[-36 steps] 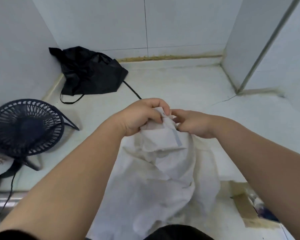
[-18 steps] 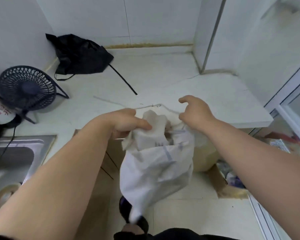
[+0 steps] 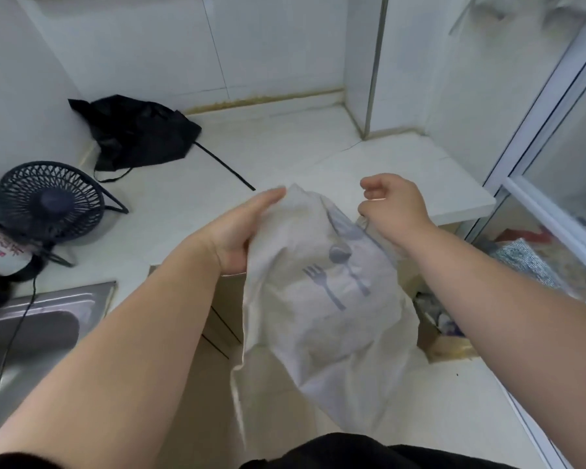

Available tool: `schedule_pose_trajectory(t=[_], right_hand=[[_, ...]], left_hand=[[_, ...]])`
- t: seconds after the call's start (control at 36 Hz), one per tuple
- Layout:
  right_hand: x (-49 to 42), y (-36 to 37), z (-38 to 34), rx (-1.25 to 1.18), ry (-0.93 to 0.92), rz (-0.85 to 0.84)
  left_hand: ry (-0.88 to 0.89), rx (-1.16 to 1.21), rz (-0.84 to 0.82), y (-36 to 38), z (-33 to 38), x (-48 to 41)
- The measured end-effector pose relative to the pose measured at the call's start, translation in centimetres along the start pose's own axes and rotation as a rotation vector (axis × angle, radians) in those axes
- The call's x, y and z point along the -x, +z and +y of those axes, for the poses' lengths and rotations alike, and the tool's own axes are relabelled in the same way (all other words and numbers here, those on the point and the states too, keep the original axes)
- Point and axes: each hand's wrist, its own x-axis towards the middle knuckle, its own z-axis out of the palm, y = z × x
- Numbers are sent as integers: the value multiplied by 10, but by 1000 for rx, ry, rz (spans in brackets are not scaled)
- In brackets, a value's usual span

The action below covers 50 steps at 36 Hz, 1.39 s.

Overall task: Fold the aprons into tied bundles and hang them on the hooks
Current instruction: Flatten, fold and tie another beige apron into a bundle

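White cloth apron [image 3: 322, 299] printed with a grey fork and spoon hangs loose in the air before the person, just off the near edge of the white stone tabletop [image 3: 285, 154], neither folded nor tied. The left hand [image 3: 241, 231] grips its upper edge; the right hand [image 3: 394, 204], fingers curled, seems to pinch its thin tie. A crumpled black fabric apron [image 3: 136, 133] lies unbundled at the tabletop's back. No hooks show; by my judgement, nearly everything remains.
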Motion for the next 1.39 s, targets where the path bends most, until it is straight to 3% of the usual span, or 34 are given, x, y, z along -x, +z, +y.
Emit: schedule_pose_trajectory(t=[0.11, 0.22, 0.36, 0.42, 0.5, 0.56, 0.64, 0.75, 0.86, 0.94, 1.03, 1.11, 1.19, 1.28, 1.39], right_hand=[[6, 1, -4, 53, 40, 64], [12, -8, 3, 221, 114, 63], [17, -16, 12, 392, 232, 76], [21, -18, 8, 646, 300, -60], [26, -16, -8, 1017, 307, -350], [23, -13, -11, 834, 214, -434], [30, -4, -31, 358, 42, -550], [31, 10, -36, 324, -30, -625], [30, 16, -27, 90, -26, -486], [25, 20, -27, -97, -14, -410], [21, 27, -30, -160, -15, -421], [16, 33, -32, -137, -44, -446], [15, 33, -32, -121, -58, -485], [13, 29, -36, -206, 74, -589], [6, 19, -31, -293, 415, -846]], left_hand=[[122, -119, 285, -6, -6, -3], [246, -135, 345, -17, -4, -2], [431, -533, 582, -27, -4, -4], [441, -516, 513, -24, -5, 1], [331, -524, 277, -16, -4, 5], [280, -507, 142, -8, -2, 9], [296, -412, 9, 3, 1, 16], [277, -326, -61, -6, 7, 25], [176, -112, -157, -26, 11, 39], [143, -54, -17, -38, 10, 36], [151, -219, 190, -45, 7, 28], [-86, -456, 144, -54, 4, 24], [-255, -510, 71, -53, 2, 26], [-198, -444, 81, -54, 1, 22], [104, -231, 211, -58, 4, 6]])
